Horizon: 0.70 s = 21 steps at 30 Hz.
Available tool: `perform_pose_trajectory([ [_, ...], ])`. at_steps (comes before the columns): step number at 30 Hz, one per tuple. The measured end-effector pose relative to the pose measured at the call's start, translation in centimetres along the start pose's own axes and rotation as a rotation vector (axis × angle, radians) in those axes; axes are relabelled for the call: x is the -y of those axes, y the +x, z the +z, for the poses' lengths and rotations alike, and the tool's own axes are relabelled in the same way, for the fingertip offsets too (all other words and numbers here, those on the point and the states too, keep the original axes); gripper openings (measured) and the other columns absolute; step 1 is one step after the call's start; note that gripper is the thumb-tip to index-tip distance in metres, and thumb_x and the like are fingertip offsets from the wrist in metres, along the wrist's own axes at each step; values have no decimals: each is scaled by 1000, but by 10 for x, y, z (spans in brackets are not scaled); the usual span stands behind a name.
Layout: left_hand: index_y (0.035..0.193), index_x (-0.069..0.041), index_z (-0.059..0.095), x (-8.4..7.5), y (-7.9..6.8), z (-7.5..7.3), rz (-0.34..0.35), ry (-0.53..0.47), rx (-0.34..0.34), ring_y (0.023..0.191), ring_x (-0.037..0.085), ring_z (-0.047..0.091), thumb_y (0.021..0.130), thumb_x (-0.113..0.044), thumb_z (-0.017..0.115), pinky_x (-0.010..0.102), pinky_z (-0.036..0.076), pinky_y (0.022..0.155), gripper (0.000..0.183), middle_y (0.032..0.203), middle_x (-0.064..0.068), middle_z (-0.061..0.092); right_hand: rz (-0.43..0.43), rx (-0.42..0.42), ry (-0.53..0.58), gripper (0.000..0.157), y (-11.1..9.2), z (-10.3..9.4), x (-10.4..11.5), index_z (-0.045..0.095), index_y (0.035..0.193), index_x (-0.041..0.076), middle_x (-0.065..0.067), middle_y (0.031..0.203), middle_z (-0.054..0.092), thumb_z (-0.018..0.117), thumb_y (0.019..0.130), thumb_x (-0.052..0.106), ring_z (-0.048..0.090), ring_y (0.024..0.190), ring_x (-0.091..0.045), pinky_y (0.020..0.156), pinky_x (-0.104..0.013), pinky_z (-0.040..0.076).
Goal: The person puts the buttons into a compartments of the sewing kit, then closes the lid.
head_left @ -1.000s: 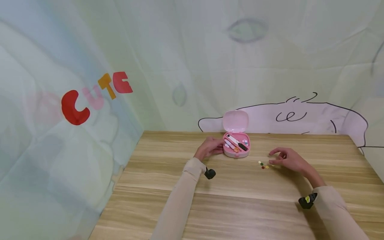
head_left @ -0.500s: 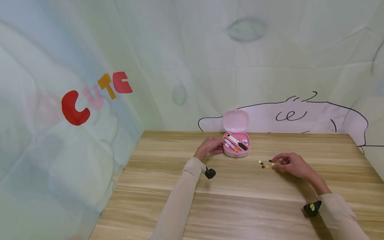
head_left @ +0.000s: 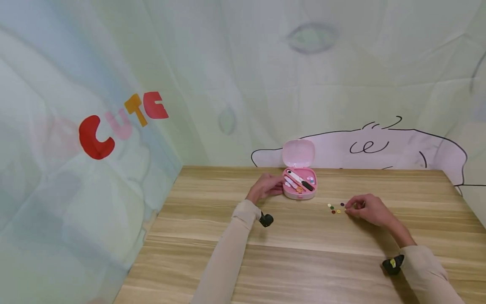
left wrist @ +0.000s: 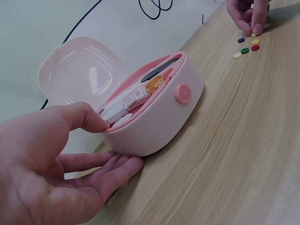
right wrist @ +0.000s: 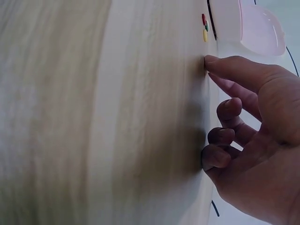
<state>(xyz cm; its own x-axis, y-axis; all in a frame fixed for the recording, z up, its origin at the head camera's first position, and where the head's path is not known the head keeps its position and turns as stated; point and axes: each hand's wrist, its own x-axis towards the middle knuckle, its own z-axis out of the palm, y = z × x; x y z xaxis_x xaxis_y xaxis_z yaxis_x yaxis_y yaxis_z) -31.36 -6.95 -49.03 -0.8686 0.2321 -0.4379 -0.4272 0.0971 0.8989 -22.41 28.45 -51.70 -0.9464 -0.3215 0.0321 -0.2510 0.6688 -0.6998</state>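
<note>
Right hand (head_left: 373, 209) pinches a pale button (left wrist: 253, 34) on the desk (head_left: 315, 266), thumb and finger nearly together. Five loose buttons (left wrist: 244, 50) lie just beside, toward the box. Left hand (head_left: 265, 185) grips the open pink sewing box (left wrist: 159, 133), thumb at rim, near the desk's far edge. Tape measure (left wrist: 136, 97) inside.

Desk (head_left: 303, 257): light wood grain, runs under and around the left grip (head_left: 267, 185) and right grip (head_left: 368, 207); far edge lies beyond both. Pale green backdrop (head_left: 197, 71) rises behind that edge, creased. Printed on it: lilac cartoon shape (head_left: 398, 147), black outline, beyond right grip; small leaf-like print (head_left: 227, 120) up-left of left grip, larger one (head_left: 313, 38) high above, between the grips sideways. Well left of left grip: bluish side cloth (head_left: 34, 202), letters red C (head_left: 87, 137), pink U (head_left: 118, 123), orange T (head_left: 135, 109), red E (head_left: 153, 107).
</note>
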Motion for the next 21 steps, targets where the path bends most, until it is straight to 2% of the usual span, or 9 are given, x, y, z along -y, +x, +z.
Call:
perform_pose_trajectory([
  [5, 105, 4, 71, 0, 1, 0, -6, -8, 0, 84, 18, 68, 98, -11, 67, 38, 60, 95, 17, 94, 12, 71, 5, 9, -2, 7, 1, 1, 0, 74, 92, 6, 1, 75, 52, 79, 91, 10, 46, 69, -13, 58, -25, 37],
  [12, 101, 2, 72, 1, 2, -1, -1, -6, -1, 83, 18, 68, 99, -11, 67, 36, 62, 91, 15, 93, 12, 72, 1, 32, 4, 9, 1, 2, 4, 72, 92, 3, 1, 77, 55, 79, 90, 9, 48, 70, -13, 58, -24, 39],
  [21, 98, 1, 72, 1, 1, -1, 3, -4, -1, 83, 17, 68, 98, -11, 67, 35, 62, 90, 12, 91, 10, 71, -15, 31, -20, 5, 3, 3, 8, 74, 89, 7, 5, 73, 58, 79, 89, 8, 49, 66, -9, 56, -22, 41],
])
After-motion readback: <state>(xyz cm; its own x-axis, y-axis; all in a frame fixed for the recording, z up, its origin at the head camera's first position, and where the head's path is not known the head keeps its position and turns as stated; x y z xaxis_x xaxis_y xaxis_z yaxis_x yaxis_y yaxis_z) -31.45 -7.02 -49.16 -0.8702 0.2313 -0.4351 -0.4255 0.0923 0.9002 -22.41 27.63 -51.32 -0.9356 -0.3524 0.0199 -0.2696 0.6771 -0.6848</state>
